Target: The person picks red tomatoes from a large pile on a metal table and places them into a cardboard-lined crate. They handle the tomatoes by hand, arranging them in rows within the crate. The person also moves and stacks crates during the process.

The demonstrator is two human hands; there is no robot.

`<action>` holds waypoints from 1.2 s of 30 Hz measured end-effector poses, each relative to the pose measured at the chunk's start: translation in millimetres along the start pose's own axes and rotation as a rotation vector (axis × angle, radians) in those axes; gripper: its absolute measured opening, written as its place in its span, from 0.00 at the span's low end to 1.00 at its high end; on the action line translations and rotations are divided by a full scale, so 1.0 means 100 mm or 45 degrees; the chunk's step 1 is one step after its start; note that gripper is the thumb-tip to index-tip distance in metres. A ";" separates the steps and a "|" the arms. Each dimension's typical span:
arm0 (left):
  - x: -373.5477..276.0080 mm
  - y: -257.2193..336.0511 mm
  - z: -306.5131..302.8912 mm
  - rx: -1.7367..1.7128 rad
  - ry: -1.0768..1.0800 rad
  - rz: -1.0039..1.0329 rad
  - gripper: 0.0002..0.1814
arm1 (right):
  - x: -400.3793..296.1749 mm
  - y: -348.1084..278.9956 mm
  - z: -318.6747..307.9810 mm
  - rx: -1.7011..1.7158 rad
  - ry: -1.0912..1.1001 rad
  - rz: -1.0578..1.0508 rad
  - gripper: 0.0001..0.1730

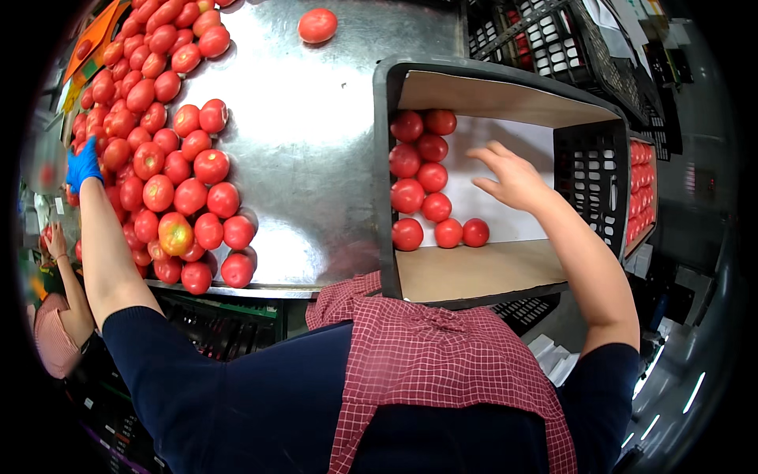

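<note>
My left hand (84, 165), in a blue glove, reaches to the far left side of a heap of red tomatoes (148, 160). Its fingers are partly hidden there, so whether it grips a tomato is unclear. My right hand (514, 179) is bare and hovers inside a black plastic crate (384, 178), fingers apart, holding nothing. Brown cardboard (479, 269) lines the crate's long sides, and a white sheet (474, 219) covers its floor. Several tomatoes (432, 177) sit along the crate's left end. One tomato (476, 232) lies farther right, by the near cardboard side.
The heap rests on a metal table (284, 148), with a lone tomato (317, 26) near its far edge. Stacked black crates (551, 41) stand beyond. Right of my crate is another box of tomatoes (641, 186). At far left, another person's hand (57, 240) touches tomatoes.
</note>
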State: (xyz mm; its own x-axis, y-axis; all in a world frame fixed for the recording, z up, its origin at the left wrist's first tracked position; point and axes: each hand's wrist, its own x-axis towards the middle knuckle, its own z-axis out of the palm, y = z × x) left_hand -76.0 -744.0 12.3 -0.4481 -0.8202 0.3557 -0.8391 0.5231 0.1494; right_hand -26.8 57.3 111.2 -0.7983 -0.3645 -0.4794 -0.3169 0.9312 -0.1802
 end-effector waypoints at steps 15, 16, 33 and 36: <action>-4.10 2.38 -2.50 -2.740 -1.261 -0.221 0.22 | 1.08 0.10 0.64 -0.510 0.178 -0.425 0.20; -4.31 2.50 -2.59 -2.832 -1.449 -0.366 0.23 | 1.10 0.07 0.63 -0.540 0.156 -0.446 0.21; -5.09 3.07 -2.16 -2.072 -1.940 0.063 0.20 | 0.78 0.94 0.30 0.337 -0.284 -0.170 0.42; -5.15 3.06 -2.17 -2.019 -1.869 0.769 0.34 | 0.45 0.85 -0.23 1.215 -0.506 0.026 0.45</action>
State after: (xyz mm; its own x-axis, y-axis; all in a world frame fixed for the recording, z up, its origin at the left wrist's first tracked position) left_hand -35.3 -111.0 74.8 -0.9532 0.3016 0.0229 -0.0433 -0.2110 0.9765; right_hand -100.9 119.5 94.0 -0.5176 -0.4806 -0.7079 0.3710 0.6194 -0.6919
